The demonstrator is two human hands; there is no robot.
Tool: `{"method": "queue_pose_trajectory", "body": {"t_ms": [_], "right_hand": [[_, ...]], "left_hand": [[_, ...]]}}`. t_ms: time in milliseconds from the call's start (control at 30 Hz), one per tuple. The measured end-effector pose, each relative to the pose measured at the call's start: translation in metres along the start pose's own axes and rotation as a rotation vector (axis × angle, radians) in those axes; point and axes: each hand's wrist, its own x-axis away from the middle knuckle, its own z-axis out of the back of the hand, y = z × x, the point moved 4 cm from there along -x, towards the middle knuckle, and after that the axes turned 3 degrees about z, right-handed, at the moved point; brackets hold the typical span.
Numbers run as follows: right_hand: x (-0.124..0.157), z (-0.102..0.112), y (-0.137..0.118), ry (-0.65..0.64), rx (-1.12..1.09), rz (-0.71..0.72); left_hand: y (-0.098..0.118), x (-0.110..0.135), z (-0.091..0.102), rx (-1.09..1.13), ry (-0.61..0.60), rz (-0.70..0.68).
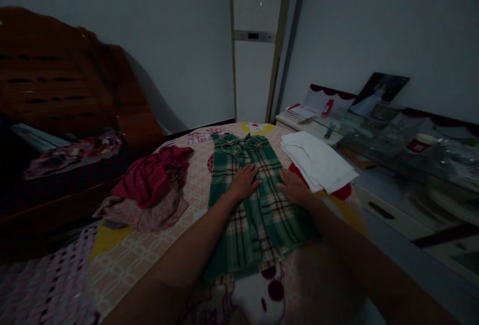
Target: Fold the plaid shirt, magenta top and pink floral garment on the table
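A green plaid shirt (258,220) lies spread on a patterned cloth (198,205), its collar at the far end. My left hand (243,182) rests flat on the middle of the shirt, fingers stretched out. Along the shirt's right edge lies my right hand (294,187), palm down with its fingers extended. Neither hand grips the fabric. Just beyond my right hand is a folded white garment (318,160). To the left sits a loose heap of clothes, with a dark pink garment (149,177) on top of a paler pink one (149,212).
A carved wooden bench (56,80) stands at the left, with folded cloth on its seat. On the right, a glass-topped cabinet (392,155) carries a paper cup (421,143), a red bottle (327,109) and a leaning photo (379,93). A tall white air conditioner (254,75) fills the corner.
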Motion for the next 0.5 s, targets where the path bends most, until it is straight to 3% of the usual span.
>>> {"method": "queue_pose_trajectory", "body": {"t_ms": [133,300,433,500], "right_hand": [[0.026,0.017,-0.015,-0.008,-0.022,0.075],[0.046,0.03,-0.006,-0.019,-0.057,-0.067],[0.057,0.046,0.006,0.059,-0.284,-0.178],[0.065,0.055,0.008,0.12,-0.432,-0.258]], "left_hand": [[-0.001,-0.002,-0.002,0.009,-0.01,-0.006],[-0.008,-0.002,-0.003,0.12,0.038,-0.011],[-0.011,-0.001,0.011,0.295,0.132,-0.042],[-0.005,0.002,0.022,0.358,0.123,-0.07]]}}
